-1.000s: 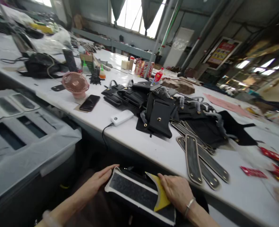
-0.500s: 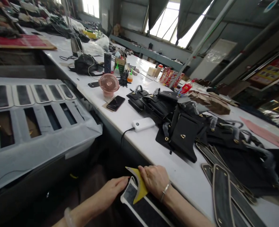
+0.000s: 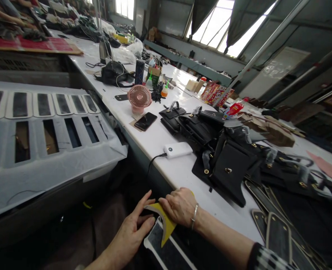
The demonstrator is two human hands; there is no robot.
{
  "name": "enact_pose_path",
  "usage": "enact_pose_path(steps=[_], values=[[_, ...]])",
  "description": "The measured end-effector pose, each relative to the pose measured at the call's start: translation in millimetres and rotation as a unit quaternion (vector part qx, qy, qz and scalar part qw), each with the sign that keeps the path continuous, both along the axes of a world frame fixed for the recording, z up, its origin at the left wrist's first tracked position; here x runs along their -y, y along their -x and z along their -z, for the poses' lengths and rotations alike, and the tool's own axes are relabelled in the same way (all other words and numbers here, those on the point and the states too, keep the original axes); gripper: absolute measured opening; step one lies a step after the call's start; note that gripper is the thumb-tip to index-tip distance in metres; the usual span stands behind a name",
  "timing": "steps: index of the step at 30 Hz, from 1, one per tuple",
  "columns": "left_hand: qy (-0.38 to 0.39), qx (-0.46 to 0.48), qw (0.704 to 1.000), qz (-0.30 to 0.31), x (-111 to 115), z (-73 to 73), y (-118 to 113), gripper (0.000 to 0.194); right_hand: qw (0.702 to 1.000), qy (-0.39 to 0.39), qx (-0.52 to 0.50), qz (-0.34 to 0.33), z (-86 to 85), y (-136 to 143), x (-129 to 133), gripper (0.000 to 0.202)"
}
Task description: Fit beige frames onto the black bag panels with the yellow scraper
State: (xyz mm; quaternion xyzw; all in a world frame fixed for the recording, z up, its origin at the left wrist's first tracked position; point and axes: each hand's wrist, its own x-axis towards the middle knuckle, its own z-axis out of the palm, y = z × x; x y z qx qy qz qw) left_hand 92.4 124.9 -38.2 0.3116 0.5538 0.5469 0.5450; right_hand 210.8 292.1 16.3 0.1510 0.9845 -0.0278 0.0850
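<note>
Low in front of the table, my right hand (image 3: 180,208) is closed around a bent yellow sheet (image 3: 168,227). The sheet curves over a long dark panel with pale edges (image 3: 157,245). My left hand (image 3: 130,230) is at the panel's upper end, its fingers stretched and apart. Its thumb is against the panel's corner, and its other fingertips are close to the sheet's tip. The panel's lower end runs out of view.
Black bags (image 3: 228,168) and dark straps (image 3: 278,236) lie on the white table (image 3: 151,140). A white power bank (image 3: 178,150), a phone (image 3: 145,121) and a pink fan (image 3: 139,98) are nearby. Pale-bordered dark panels (image 3: 44,105) lie at left. A co-worker's arm (image 3: 4,15) shows far left.
My left hand has loosened from its pinch at the panel's corner, and its fingers have spread. My right hand has shifted slightly left with the yellow sheet. The camera view has turned left.
</note>
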Motion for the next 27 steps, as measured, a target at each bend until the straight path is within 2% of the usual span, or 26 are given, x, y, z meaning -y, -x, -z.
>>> enact_pose_path(steps=[3, 5, 10, 17, 20, 23, 27], values=[[0.002, -0.096, 0.995, -0.011, 0, -5.0, 1, 0.049, 1.000, 0.002, -0.002, -0.024, -1.2, 1, -2, 0.053], [0.014, -0.160, 0.987, -0.010, 1, -8.0, 1, 0.043, 0.999, 0.002, -0.004, -0.036, -1.6, 1, -2, 0.053], [0.039, -0.283, 0.958, 0.027, 3, -12.7, 4, 0.039, 0.998, 0.002, -0.007, -0.055, -2.3, -2, -2, 0.053], [0.004, -0.440, 0.894, 0.086, 0, -19.0, 5, 0.037, 0.998, 0.007, -0.002, -0.064, -3.1, -9, -2, 0.054], [-0.022, -0.475, 0.874, 0.102, -1, -21.6, 4, 0.036, 0.998, 0.014, 0.001, -0.063, -1.7, -15, 0, 0.053], [-0.042, -0.482, 0.868, 0.116, 0, -23.6, 5, 0.036, 0.999, 0.021, 0.002, -0.050, 0.7, -21, 4, 0.052], [-0.039, -0.430, 0.892, 0.134, 0, -26.3, 10, 0.037, 0.999, 0.024, 0.000, -0.023, 2.3, -29, 13, 0.052]])
